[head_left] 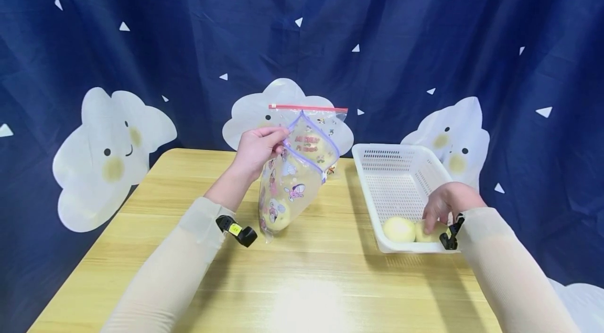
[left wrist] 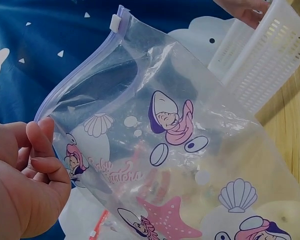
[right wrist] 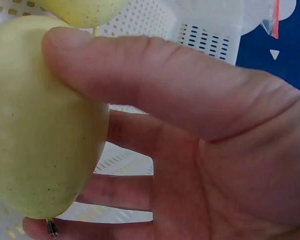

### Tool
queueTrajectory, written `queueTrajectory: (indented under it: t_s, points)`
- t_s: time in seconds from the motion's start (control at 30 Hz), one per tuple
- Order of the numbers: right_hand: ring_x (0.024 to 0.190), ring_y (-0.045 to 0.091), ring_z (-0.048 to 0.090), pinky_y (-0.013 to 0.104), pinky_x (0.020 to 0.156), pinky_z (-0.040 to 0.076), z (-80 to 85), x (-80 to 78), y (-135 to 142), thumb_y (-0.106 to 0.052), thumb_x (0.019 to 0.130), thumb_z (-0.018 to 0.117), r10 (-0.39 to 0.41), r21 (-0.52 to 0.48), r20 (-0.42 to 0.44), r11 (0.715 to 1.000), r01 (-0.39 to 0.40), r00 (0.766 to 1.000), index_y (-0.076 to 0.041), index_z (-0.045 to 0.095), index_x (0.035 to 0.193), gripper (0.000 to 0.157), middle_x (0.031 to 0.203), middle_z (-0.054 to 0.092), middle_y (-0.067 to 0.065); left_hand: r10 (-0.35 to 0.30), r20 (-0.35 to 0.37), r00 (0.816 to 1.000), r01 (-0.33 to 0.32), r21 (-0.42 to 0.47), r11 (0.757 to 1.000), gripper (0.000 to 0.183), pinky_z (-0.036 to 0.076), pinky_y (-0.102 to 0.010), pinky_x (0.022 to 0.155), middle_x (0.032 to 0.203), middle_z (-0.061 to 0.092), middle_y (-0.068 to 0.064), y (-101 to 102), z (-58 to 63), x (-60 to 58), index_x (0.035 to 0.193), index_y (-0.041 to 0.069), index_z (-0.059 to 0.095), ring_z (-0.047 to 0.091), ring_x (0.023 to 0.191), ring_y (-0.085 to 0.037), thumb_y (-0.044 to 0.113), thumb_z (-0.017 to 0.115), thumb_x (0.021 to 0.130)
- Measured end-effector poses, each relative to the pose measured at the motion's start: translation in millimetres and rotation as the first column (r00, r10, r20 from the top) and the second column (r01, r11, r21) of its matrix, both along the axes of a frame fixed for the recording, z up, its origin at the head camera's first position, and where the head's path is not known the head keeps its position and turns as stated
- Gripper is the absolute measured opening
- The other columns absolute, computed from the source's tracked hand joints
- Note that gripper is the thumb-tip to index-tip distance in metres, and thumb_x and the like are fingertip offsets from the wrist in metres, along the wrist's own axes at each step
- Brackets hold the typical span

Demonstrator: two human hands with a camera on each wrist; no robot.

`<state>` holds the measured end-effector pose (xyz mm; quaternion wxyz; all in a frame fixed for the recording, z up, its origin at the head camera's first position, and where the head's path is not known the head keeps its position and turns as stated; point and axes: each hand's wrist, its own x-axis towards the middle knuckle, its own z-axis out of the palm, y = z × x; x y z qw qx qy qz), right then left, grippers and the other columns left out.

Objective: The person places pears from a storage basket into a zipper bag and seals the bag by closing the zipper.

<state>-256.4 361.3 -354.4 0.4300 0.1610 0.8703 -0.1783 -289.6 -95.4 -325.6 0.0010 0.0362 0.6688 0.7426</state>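
My left hand (head_left: 257,150) pinches the top edge of a clear zip bag (left wrist: 185,115) with a purple zip and cartoon prints. The bag stands on the table with its mouth spread apart, and pale yellow fruit (head_left: 281,216) shows through its lower part. Inside the white basket, my right hand (head_left: 452,200) grips a pale yellow pear (right wrist: 45,125) near the front wall, thumb on one side and fingers curled round the other. Its short dark stem shows in the right wrist view. A second pear (head_left: 398,229) lies beside it in the basket.
The perforated white basket (head_left: 370,194) stands on the right of the wooden table (head_left: 264,280). Behind the held bag is another clear bag with a red zip (head_left: 325,109). A dark blue curtain (head_left: 198,50) with clouds hangs behind the table.
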Motion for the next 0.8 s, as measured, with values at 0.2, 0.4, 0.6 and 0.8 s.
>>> queueTrajectory:
  t_s: [0.2, 0.4, 0.6, 0.8]
  points:
    - [0.133, 0.060, 0.059, 0.060, 0.111, 0.057, -1.3, 1.7, 0.5, -0.024, 0.086, 0.091, -0.002, 0.007, -0.031, 1.000, 0.002, 1.000, 0.018, 0.057, 0.139, 0.076, 0.137, 0.058, 0.046, 0.000, -0.001, 1.000, 0.000, -0.005, 1.000, 0.030, 0.051, -0.015, 0.066, 0.080, 0.065, 0.003, 0.4, -2.1, 0.1, 0.126, -0.001, 0.079, 0.058, 0.068, -0.007, 0.020, 0.077, 0.105]
    - [0.113, 0.047, 0.071, 0.054, 0.102, 0.062, 1.2, 4.5, 0.6, -0.045, 0.084, 0.091, 0.064, 0.095, -0.123, 0.994, -0.053, 0.990, 0.018, 0.066, 0.121, 0.077, 0.119, 0.072, 0.034, 0.001, -0.002, 1.000, -0.001, -0.006, 1.000, 0.030, 0.050, -0.015, 0.064, 0.080, 0.065, 0.002, 0.2, -4.0, -1.0, 0.125, 0.000, 0.079, 0.058, 0.067, -0.007, 0.021, 0.078, 0.105]
    - [0.088, 0.032, 0.067, 0.039, 0.080, 0.062, -0.5, 3.6, 4.2, -0.050, 0.089, 0.085, 0.064, 0.053, -0.213, 0.997, -0.054, 0.975, 0.009, 0.065, 0.112, 0.066, 0.101, 0.069, 0.020, -0.005, -0.003, 1.000, 0.005, -0.014, 1.000, 0.031, 0.051, -0.015, 0.065, 0.081, 0.065, 0.002, 0.1, -4.3, -0.9, 0.126, 0.001, 0.079, 0.058, 0.067, -0.007, 0.023, 0.077, 0.105]
    - [0.072, 0.021, 0.053, 0.030, 0.066, 0.048, -5.6, -3.8, 9.9, -0.046, 0.095, 0.079, 0.026, -0.027, -0.320, 0.999, -0.037, 0.947, -0.005, 0.061, 0.106, 0.046, 0.089, 0.056, 0.007, -0.009, 0.002, 1.000, 0.009, -0.023, 1.000, 0.031, 0.052, -0.015, 0.067, 0.081, 0.066, 0.002, 0.1, -3.5, 0.5, 0.127, 0.002, 0.080, 0.059, 0.068, -0.007, 0.024, 0.077, 0.105]
